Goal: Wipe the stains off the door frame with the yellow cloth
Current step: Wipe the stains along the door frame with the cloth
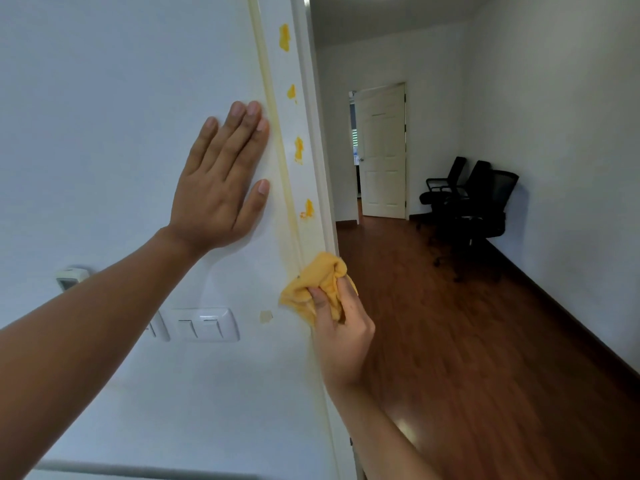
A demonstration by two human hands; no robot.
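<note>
A white door frame runs up the middle of the view and carries several yellow stains in a vertical row. My right hand grips a bunched yellow cloth and holds it against the frame, just below the lowest stain. Flat on the white wall to the left of the frame rests my left hand, its fingers straight.
A white switch plate and a small beige patch sit on the wall below my left arm. Through the doorway lie a wooden floor, black office chairs by the right wall and an open white door at the back.
</note>
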